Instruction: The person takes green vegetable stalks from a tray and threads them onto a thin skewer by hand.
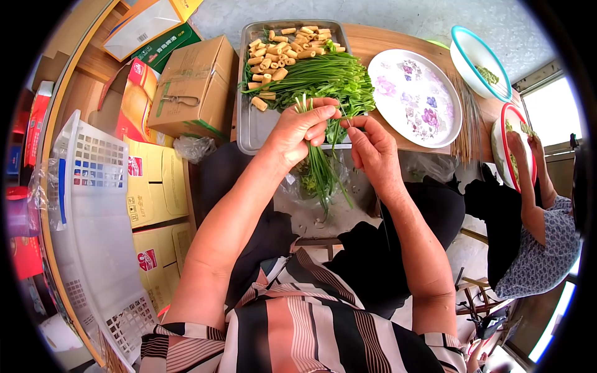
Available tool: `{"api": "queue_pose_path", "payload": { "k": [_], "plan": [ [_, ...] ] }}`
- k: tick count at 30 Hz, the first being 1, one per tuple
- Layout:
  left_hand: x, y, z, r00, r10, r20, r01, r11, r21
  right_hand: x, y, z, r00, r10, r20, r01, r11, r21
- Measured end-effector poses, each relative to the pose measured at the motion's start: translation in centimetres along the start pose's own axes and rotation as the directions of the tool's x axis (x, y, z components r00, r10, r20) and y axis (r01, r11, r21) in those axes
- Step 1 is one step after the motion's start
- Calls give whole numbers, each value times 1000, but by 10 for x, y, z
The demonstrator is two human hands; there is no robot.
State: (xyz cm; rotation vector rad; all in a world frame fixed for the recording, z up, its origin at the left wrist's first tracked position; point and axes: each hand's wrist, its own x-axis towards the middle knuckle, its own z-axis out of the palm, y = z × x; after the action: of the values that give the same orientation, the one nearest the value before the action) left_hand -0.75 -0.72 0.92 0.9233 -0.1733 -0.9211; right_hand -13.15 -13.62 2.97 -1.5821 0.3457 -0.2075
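A bunch of long green stems with pale ends up hangs from my left hand, its fingers wrapped round it. My right hand is just to the right, thumb and forefinger pinched on a thin skewer whose tip lies near the left fingertips. Both hands are at the front edge of a metal tray. In the tray lie a pile of leafy greens and many short tan rolls. A round flower-patterned plate stands right of the tray.
Thin skewers lie right of the plate. A teal-rimmed bowl stands at the back right. At the right, another person's hands are over a red-rimmed bowl. Cardboard boxes and a white plastic basket are at the left.
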Motion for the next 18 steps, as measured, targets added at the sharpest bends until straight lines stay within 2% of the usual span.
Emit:
{"api": "queue_pose_path", "payload": {
  "k": [7, 12, 13, 15, 16, 18],
  "plan": [
    [-2, -3, 4, 999, -41, 17, 39, 994, 106, 3, 3, -1, 999, -32, -33, 32, 999, -20],
    [-3, -2, 12, 993, 101, -59, -72, 923, 378, 3, 7, -1, 997, -66, -44, 63, 995, -77],
    [-3, -4, 9, 993, 102, -60, -72, 923, 377, 3, 7, -1, 997, -66, -42, 63, 995, -78],
    [-1, -4, 1, 996, 40, -74, -26, 982, 189, 4, 6, 0, 998, -47, -44, 45, 998, -52],
    [0, -3, -1, 996, 44, -78, -29, 981, 191, 4, 5, 0, 998, -49, -40, 47, 998, -49],
    [0, 1, 0, 996, -7, -91, 9, 1000, 23, 2, 4, 1, 999, -43, -22, 40, 992, -120]
  ]
}}
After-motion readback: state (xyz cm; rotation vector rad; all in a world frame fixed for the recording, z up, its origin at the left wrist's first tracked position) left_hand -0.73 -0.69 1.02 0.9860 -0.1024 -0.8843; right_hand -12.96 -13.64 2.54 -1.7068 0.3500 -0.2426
